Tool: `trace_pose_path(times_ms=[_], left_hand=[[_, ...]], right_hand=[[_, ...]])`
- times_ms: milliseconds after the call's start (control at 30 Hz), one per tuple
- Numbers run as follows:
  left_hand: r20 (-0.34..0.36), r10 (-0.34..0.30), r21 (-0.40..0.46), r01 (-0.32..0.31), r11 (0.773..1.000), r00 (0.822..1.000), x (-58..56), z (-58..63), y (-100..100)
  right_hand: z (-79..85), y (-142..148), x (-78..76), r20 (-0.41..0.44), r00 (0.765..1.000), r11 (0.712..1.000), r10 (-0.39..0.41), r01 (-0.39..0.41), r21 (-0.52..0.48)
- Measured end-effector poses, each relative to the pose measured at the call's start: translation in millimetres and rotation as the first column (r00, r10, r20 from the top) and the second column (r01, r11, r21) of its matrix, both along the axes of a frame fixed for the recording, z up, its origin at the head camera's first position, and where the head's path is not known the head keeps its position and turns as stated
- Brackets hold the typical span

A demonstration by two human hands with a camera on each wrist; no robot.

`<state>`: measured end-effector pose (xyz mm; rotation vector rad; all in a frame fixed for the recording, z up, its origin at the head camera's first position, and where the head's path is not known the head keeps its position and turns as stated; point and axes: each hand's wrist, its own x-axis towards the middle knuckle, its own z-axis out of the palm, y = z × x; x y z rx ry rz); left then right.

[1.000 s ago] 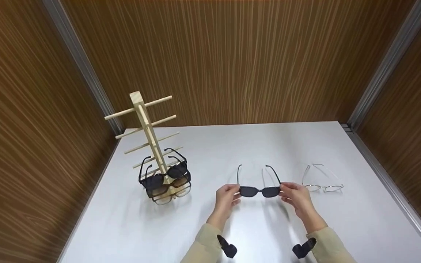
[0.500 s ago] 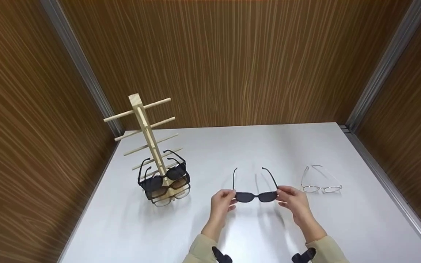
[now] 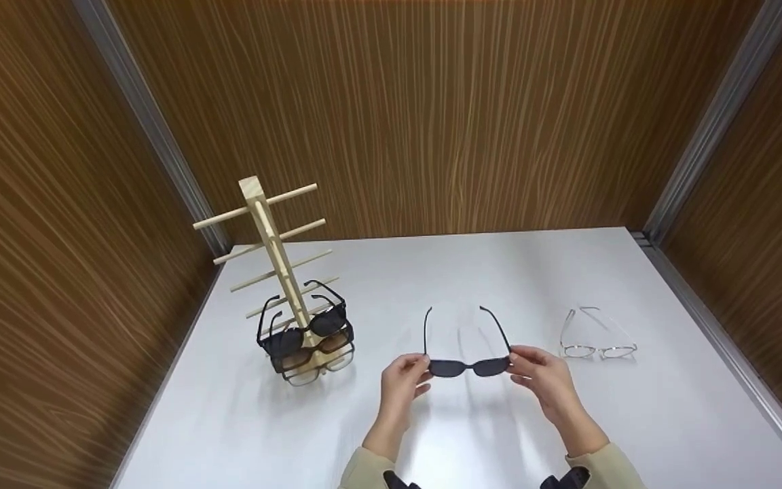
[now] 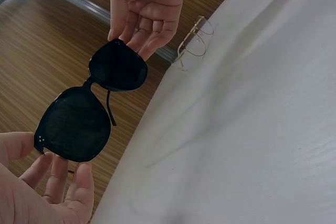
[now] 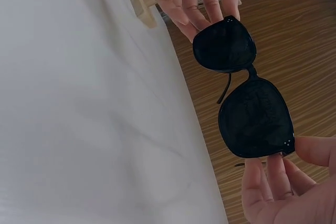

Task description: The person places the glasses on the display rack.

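A pair of black sunglasses [image 3: 489, 367] is held above the white table, lenses toward me and temples unfolded away from me. My left hand [image 3: 401, 387] pinches the frame's left corner between thumb and fingers. At the opposite corner my right hand [image 3: 546, 380] pinches the frame the same way. Both wrist views show the dark lenses up close, with small silvery dots at the corners; the left wrist view has the left hand [image 4: 50, 187] at lower left, and in the right wrist view the right hand [image 5: 294, 187] is at lower right.
To the left stands a wooden eyewear rack [image 3: 275, 248] with several crossbars. Black sunglasses [image 3: 326, 322], brown-tinted glasses [image 3: 334, 341] and clear-lens glasses [image 3: 304, 377] hang low on it. Thin-framed eyeglasses [image 3: 599, 352] lie on the white table [image 3: 669, 407] at right. Wood-grain panels [image 3: 445, 115] surround the table.
Both hands have moved left with the sunglasses, and slightly toward me, keeping their pinch on both corners. The rack and the eyeglasses on the table have stayed in place.
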<state>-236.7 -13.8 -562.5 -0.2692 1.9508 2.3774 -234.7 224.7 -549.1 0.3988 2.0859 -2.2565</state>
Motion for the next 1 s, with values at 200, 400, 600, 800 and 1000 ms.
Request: trace_pose_path(times_ms=[200, 400, 600, 800, 1000], left_hand=[[-0.017, 0.006, 0.024, -0.006, 1.0, 1.0, 4.4, 9.0, -5], [-0.054, 0.018, 0.017, -0.017, 1.0, 0.998, 11.3, 22.8, -10], [-0.085, 0.044, -0.005, -0.044, 0.999, 0.995, 12.4, 21.4, -13], [-0.173, 0.063, -0.073, -0.076, 0.994, 0.983, 15.8, 28.5, -18], [-0.223, 0.085, -0.109, -0.112, 0.988, 0.971, 20.1, 33.2, -23]], right_hand=[[7.2, -3, 2.1, -0.012, 1.0, 0.999, 0.021, -0.021, -0.031], [17.3, -8, 3.8, -0.027, 0.999, 0.995, 0.045, -0.047, -0.084], [24.2, -11, 5.5, -0.045, 0.996, 0.994, 0.072, -0.075, -0.077], [29.0, -14, 4.1, -0.08, 0.993, 0.994, 0.09, -0.095, -0.059], [30.6, -19, 3.7, -0.099, 0.989, 0.992, 0.108, -0.114, -0.054]])
